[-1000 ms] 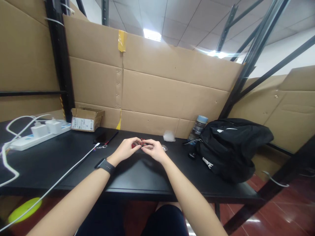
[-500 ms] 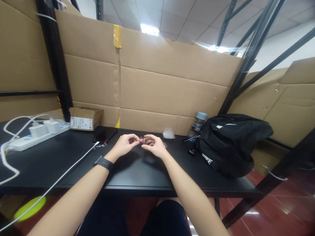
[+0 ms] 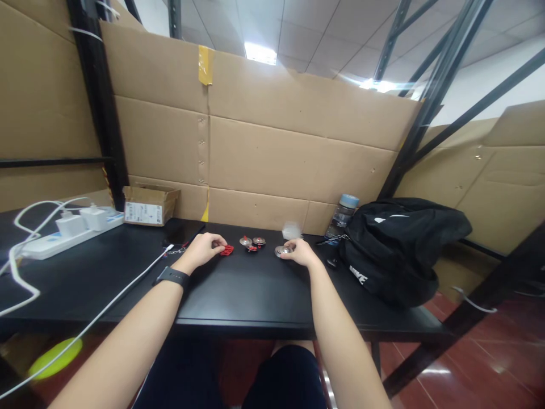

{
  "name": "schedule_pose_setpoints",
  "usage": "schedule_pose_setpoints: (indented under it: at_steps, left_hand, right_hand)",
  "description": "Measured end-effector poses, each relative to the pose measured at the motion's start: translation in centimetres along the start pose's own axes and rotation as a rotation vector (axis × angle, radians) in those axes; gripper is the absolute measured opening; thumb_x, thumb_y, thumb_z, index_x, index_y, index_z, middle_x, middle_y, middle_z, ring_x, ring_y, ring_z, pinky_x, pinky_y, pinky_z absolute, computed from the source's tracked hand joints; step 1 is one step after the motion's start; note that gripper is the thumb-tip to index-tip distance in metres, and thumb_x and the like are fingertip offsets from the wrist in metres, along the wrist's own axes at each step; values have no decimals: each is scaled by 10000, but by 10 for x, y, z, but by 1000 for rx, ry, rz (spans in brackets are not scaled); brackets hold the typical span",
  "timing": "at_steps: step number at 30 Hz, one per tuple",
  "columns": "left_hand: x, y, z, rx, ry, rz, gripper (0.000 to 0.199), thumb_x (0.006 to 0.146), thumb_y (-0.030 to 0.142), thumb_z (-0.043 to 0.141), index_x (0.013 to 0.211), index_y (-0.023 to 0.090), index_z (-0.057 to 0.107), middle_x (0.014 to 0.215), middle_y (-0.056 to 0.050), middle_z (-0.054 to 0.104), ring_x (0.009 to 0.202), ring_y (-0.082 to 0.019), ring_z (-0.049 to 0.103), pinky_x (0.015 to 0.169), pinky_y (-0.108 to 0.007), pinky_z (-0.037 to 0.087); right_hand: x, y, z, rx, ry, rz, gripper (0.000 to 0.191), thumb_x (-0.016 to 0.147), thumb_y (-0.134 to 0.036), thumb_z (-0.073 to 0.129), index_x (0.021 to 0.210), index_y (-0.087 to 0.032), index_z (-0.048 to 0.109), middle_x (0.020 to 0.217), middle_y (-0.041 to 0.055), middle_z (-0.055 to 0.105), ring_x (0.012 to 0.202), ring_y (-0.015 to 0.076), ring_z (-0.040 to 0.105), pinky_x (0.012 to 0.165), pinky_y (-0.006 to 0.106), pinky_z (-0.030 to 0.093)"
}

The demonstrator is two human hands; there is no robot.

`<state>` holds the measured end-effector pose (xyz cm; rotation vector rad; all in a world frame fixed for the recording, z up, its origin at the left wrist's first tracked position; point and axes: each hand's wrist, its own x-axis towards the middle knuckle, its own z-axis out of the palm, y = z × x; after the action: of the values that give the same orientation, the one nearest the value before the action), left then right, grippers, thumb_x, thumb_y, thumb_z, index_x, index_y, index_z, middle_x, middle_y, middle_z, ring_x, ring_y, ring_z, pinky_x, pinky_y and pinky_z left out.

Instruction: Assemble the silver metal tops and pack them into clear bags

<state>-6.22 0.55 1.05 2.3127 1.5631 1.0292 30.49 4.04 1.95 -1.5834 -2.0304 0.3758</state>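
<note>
My left hand [image 3: 201,250], with a dark watch on its wrist, is closed at the left edge of a small red bundle [image 3: 227,250]. Its fingertips are together on the bundle, which may be cord or small plastic parts. Between my hands lie several small round metal discs with red bits [image 3: 258,241], close together. My right hand [image 3: 301,253] grips a stack of shiny round metal pieces [image 3: 281,251] by its right side, low over the black table [image 3: 242,295].
A clear plastic bag [image 3: 292,230] lies behind my right hand. To the right are a water bottle [image 3: 342,215] and a black backpack [image 3: 404,250]. A small carton [image 3: 149,204], a phone [image 3: 185,233], a white cable [image 3: 128,284] and a power strip [image 3: 55,241] occupy the left.
My hands were together over a small red and metal piece and have moved apart. The discs between them are now uncovered. My right hand has gone right, onto the shiny metal pieces.
</note>
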Motion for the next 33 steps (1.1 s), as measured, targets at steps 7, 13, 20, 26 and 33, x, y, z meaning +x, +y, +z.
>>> schedule_pose_setpoints:
  at_steps: [7, 13, 20, 26, 33]
  left_hand:
    - [1, -4, 1, 7, -21, -11, 209, 791, 375, 637, 863, 234, 774, 894, -34, 787, 860, -225, 707, 793, -301, 512]
    - [1, -6, 3, 1, 22, 10, 198, 787, 352, 625, 862, 230, 761, 886, -37, 780, 837, -223, 691, 775, -304, 508]
    - [2, -5, 3, 19, 88, 36, 193, 794, 352, 619, 853, 225, 752, 851, -37, 759, 780, -206, 660, 708, -285, 485]
    - [3, -2, 4, 3, 98, 57, 186, 818, 327, 587, 864, 217, 729, 847, -41, 730, 765, -198, 643, 716, -292, 474]
    - [2, 7, 5, -6, 93, 72, 186, 834, 311, 561, 880, 206, 707, 845, -48, 719, 772, -198, 642, 733, -295, 481]
  right_hand:
    - [3, 6, 4, 33, -94, -3, 390, 678, -297, 852, 1039, -167, 782, 971, 56, 763, 886, 194, 682, 785, 255, 473]
    - [4, 5, 14, 80, -28, -109, 363, 734, -318, 811, 1068, -179, 782, 952, 77, 763, 837, 208, 685, 791, 298, 502]
    - [6, 3, 22, -26, -25, -124, 434, 758, -312, 797, 1166, -175, 744, 1110, 121, 706, 997, 245, 661, 928, 369, 482]
    - [2, -28, 37, -173, 88, -313, 484, 809, -332, 775, 1276, -312, 650, 1334, 83, 566, 1255, 284, 479, 1016, 458, 380]
    - [4, -76, 72, -332, 99, -535, 390, 883, -266, 704, 1267, -254, 636, 1197, 94, 597, 1109, 262, 492, 904, 404, 383]
